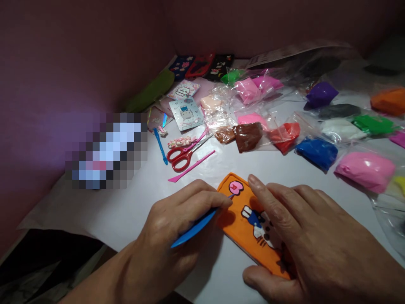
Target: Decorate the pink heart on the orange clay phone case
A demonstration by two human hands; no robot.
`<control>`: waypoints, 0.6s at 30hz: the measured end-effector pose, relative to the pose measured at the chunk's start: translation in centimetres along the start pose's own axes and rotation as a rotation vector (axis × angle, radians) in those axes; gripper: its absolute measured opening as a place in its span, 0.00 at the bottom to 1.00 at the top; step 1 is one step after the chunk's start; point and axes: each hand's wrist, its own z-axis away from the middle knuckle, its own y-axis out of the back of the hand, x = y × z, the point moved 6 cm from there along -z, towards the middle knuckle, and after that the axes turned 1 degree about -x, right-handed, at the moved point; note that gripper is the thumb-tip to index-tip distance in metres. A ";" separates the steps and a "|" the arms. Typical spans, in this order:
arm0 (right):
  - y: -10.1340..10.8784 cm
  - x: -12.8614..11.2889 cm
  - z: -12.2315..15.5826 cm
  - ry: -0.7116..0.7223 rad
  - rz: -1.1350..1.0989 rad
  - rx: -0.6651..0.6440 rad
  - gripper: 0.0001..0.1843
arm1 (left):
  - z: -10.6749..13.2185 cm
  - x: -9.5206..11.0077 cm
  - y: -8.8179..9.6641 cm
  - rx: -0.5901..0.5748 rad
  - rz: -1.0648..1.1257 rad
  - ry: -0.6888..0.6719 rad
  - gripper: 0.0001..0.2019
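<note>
A white table [133, 211] stands against a dark reddish wall that runs along its left edge and across its far edge, meeting at the far corner; the near left edge drops off into shadow. Along the left edge lies a blurred patch, and beyond it, toward the far corner, a green pouch [151, 90] and two cartoon cards [186, 110]. Just right of these, a small blue tool [160, 146], red scissors [183, 154] and a pink stick [191, 167] lie near one another, with bare table between them and the near edge. The left hand [171, 236] comes in over the near edge, its fingers pinched round a blue modelling tool [194, 229] whose tip reaches a pink piece [236, 187] at the far corner of an orange clay slab [232, 219]. The slab lies flat near the near edge, bearing a cartoon cat figure [257, 226]. The right hand [303, 240] lies spread over the slab's right part, fingers loosely extended and touching it, thumb at its near edge, gripping nothing. Behind the hands, across the middle and far right of the table, bags of clay crowd together: a brown bag [248, 136], a red bag [284, 136], a blue bag [317, 152] and a pink bag [363, 169], leaving a strip of bare surface between them and the slab.
</note>
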 end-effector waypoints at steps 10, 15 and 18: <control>0.5 0.6 -0.3 -0.003 -0.087 0.019 0.38 | 0.0 0.2 0.5 0.039 0.025 0.045 0.09; 0.4 0.6 -0.8 0.031 -0.098 0.006 0.30 | 0.1 0.3 0.7 0.069 0.032 0.028 0.10; 0.4 0.6 -1.0 0.051 -0.085 0.012 0.30 | 0.2 0.2 0.7 0.059 0.030 0.034 0.10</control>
